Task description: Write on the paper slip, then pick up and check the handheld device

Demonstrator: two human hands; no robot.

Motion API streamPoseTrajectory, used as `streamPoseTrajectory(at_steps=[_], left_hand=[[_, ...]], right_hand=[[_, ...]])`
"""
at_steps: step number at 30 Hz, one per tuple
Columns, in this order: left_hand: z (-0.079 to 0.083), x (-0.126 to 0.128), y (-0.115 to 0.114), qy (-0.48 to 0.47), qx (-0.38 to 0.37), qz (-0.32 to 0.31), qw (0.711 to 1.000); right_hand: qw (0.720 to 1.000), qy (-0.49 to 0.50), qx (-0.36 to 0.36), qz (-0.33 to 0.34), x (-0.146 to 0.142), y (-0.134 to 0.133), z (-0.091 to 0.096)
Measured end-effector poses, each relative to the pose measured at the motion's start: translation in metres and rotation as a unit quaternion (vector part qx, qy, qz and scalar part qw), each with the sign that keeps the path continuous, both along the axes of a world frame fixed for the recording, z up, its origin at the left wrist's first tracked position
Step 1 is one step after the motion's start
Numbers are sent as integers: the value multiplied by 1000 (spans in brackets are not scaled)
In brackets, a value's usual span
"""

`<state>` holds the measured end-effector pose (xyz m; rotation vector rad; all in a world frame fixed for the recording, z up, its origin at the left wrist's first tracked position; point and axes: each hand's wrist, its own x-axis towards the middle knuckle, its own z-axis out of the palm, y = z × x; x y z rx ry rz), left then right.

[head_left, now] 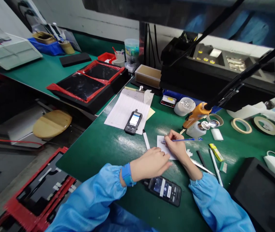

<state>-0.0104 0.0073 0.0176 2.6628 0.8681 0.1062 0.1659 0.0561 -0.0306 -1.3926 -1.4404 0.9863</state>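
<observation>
My right hand point(176, 146) is closed around a blue pen point(188, 139), whose tip rests on a small white paper slip point(161, 141) on the green bench. My left hand point(152, 162) lies with its fingers stretched out, pressing down on the near edge of that slip. A blue wrist strap point(127, 174) circles my left wrist, and both arms wear light blue sleeves. A black handheld device point(166, 190) with a lit screen lies face up just below my hands.
A second black handheld point(133, 121) lies on a clipboard sheet point(125, 108). An orange tool point(195, 115), tape rolls point(241, 125), tweezers point(201, 166), white markers and a yellow item lie right of my hands. Red-edged trays point(89, 82) with black panels stand at the left; a black foam block point(260, 193) sits at the right.
</observation>
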Motion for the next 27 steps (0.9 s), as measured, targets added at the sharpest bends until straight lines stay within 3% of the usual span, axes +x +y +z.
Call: streamPoseTrajectory(at_steps=[4, 7, 17, 27], left_hand=[[17, -9, 18, 52, -84, 35, 995], [21, -13, 26, 62, -88, 39, 993], [12, -16, 28, 56, -62, 30, 996], [8, -19, 30, 48, -87, 37, 994]], right_hand=[[1000, -11, 9, 0, 0, 0, 0], [1000, -10, 6, -5, -1, 0, 1], [1000, -24, 10, 4, -2, -1, 2], [1000, -14, 9, 5, -5, -2, 5]])
